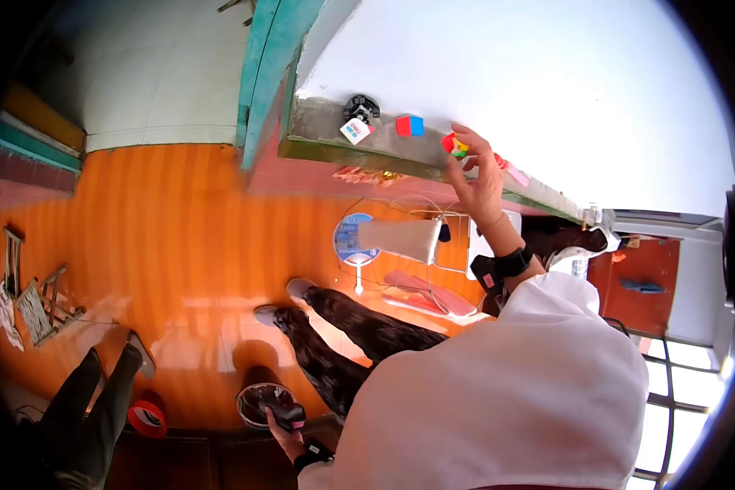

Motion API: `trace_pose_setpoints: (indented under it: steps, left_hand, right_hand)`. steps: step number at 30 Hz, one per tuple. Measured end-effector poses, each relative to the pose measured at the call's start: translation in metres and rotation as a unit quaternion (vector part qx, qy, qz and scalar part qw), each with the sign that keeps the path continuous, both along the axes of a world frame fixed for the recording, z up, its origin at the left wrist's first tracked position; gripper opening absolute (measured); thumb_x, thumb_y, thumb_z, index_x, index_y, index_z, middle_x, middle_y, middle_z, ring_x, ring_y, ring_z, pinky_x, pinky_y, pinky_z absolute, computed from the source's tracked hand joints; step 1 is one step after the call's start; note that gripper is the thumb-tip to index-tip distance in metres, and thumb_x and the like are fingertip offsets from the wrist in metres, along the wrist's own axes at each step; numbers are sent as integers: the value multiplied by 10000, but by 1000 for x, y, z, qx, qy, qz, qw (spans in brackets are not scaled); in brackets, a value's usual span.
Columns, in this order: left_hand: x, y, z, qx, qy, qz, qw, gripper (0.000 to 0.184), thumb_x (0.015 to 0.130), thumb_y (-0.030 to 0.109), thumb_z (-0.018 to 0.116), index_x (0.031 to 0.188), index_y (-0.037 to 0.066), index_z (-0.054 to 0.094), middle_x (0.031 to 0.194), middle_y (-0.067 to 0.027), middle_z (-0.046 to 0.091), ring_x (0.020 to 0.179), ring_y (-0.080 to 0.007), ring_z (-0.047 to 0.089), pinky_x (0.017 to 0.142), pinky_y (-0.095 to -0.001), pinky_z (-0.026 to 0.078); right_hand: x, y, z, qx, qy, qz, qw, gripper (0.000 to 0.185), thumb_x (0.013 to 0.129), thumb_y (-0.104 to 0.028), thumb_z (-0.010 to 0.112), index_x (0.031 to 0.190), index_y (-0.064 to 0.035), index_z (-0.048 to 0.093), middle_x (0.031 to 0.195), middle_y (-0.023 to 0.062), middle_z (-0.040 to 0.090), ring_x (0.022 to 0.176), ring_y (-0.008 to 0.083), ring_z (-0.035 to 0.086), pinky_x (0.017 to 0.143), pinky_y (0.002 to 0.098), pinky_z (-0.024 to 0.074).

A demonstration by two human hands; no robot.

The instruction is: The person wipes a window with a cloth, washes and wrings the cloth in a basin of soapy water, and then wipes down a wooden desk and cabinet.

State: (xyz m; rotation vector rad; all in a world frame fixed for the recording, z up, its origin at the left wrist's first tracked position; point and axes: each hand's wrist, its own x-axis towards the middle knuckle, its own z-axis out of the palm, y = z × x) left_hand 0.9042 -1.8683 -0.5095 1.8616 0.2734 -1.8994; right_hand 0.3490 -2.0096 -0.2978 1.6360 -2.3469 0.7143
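On the ledge at the top, my right hand (480, 178) has its fingers and thumb around a small puzzle cube (454, 145) with red, yellow and green faces. A second cube (410, 125), red and blue, sits left of it. Further left are a white packet (356, 131) with red lettering and a round black object (361, 106). Low in the view, my left hand (285, 437) is closed on a small dark object (286, 415) whose kind I cannot make out. It is beside the rim of a bucket (251, 398).
The green-edged ledge (327, 149) runs along the white wall. A blue and white hand fan (356, 239) and pink sheets (425, 294) are below it. Another person's legs (98, 416) show at lower left, near a red roll (147, 418) and a folding stool (45, 306).
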Motion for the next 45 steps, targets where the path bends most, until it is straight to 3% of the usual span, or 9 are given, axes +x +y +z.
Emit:
trace_pose_setpoints:
  steps: [11,15,17,19,28,33,35,40,45]
  left_hand:
    - [-18,96,25,-38,25,90,995,569,805,445,630,1205,60,507,1063,-58,578,979,-211,551,864,-360,432]
    - [-12,152,14,-34,39,183,982,528,819,432,619,1176,54,527,1016,-51,576,969,-201,550,862,-358,436]
    - [-2,193,1,-42,55,198,978,541,849,444,567,1231,66,509,1191,-73,553,1072,-235,533,904,-392,430]
    - [-6,218,11,-40,27,226,973,500,843,414,596,1182,53,533,1082,-73,599,983,-223,575,845,-371,465]
    - [-28,403,16,2,-62,355,933,385,804,274,665,1048,-9,573,859,-82,619,744,-187,613,677,-308,503]
    - [-77,567,-22,137,-209,134,959,472,725,318,727,1070,22,599,913,-120,668,837,-232,650,738,-330,503]
    - [-123,635,-33,217,-203,88,951,539,685,371,728,1098,50,598,968,-156,665,896,-286,645,782,-374,495]
    - [-209,601,56,326,-101,-23,940,507,675,368,724,1090,123,566,962,-162,657,910,-335,626,748,-418,495]
    - [-343,560,82,396,122,-36,909,489,701,432,670,1069,123,581,954,-177,654,924,-354,618,772,-438,485]
  right_hand:
    - [-25,6,-36,-78,62,-17,995,329,717,-82,748,981,-85,553,1019,65,522,603,109,500,505,221,458]
    - [-1,-1,-24,-107,69,-14,992,329,730,-93,748,971,-81,526,1002,62,520,699,120,487,571,244,418]
    - [23,0,-24,-130,22,34,991,325,757,-86,729,1004,-70,519,1016,57,521,743,113,477,609,247,396]
    - [62,5,-37,-127,-70,112,983,310,789,-67,698,1037,-57,512,1031,48,519,740,89,466,606,227,388]
    - [304,94,-145,162,-282,335,884,210,929,-161,527,1099,-42,553,897,28,568,739,79,508,675,209,428]
    - [453,150,-234,340,-333,461,749,274,956,-199,449,1188,-70,518,1023,45,614,828,138,578,750,252,456]
    - [515,163,-297,392,-216,511,734,304,926,-189,485,1207,-73,499,1092,88,616,926,213,604,797,301,472]
    - [672,187,-456,471,-19,620,627,512,848,-271,572,1289,-54,430,1299,148,480,1214,287,434,1010,388,349]
    - [801,231,-516,532,152,613,564,627,840,-309,587,1380,-101,345,1430,121,331,1330,295,283,1076,394,271]
